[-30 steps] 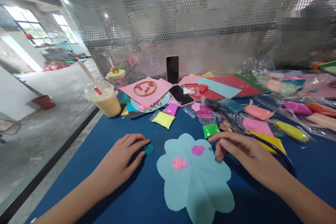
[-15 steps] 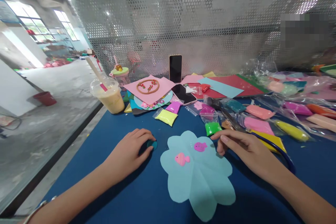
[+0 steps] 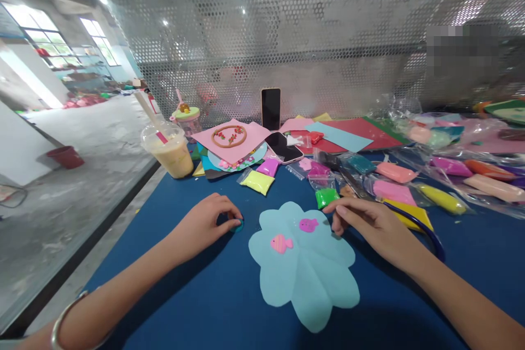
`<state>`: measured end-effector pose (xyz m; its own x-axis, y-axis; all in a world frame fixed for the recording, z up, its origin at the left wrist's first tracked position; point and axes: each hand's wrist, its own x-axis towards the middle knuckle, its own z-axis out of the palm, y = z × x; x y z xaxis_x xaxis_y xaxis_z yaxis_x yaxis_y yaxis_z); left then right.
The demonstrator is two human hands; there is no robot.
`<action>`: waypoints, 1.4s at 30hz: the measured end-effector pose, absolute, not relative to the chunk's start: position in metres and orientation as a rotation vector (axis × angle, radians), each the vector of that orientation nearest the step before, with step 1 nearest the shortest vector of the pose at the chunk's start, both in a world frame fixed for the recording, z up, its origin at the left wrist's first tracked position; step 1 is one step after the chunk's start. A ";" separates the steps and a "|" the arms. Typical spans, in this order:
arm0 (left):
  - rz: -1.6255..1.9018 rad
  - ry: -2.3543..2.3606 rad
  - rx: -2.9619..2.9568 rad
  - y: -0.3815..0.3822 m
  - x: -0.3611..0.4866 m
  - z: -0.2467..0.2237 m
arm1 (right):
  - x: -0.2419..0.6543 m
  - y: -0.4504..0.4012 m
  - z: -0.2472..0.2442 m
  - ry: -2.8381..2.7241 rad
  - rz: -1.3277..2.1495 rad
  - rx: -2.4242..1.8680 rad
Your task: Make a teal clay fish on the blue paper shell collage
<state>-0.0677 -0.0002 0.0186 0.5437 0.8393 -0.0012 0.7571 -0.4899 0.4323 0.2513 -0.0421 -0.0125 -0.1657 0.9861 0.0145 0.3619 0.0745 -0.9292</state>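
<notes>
A light blue scalloped paper (image 3: 305, 279) lies on the blue table (image 3: 197, 301). On it are a striped pink fish (image 3: 281, 244) and a purple fish (image 3: 308, 225). To the paper's left, my left hand (image 3: 209, 222) pinches a small teal disc (image 3: 238, 226) at the table surface between thumb and fingertips. My right hand (image 3: 365, 221) hovers at the paper's upper right edge, fingers curled and thumb near the index finger; nothing shows between them. Just beyond its fingertips sits a green clay packet (image 3: 327, 197).
Scissors (image 3: 355, 183) and several clay packets spread across the right side. A drink cup (image 3: 169, 152) stands at the back left, beside stacked papers with a brown ring (image 3: 228, 135). One phone (image 3: 271, 108) stands upright; another (image 3: 284, 146) lies flat.
My left thumb and fingertips have closed onto the teal disc, which was beside them before. The right hand keeps nearly the same pose. The whole view has shifted slightly.
</notes>
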 end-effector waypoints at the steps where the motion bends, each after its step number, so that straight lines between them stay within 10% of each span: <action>1: 0.307 1.311 2.368 0.000 -0.068 0.021 | 0.251 -0.042 -0.012 -1.629 1.090 -1.360; 42: 0.661 1.038 1.540 -0.036 0.049 0.025 | 0.234 -0.078 0.004 -1.599 1.306 -1.324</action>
<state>0.0491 -0.0360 0.0252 0.4579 0.8807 -0.1209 0.2630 -0.0043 0.9648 0.2345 -0.0783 0.0041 -0.2556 0.9621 -0.0948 0.2852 -0.0186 -0.9583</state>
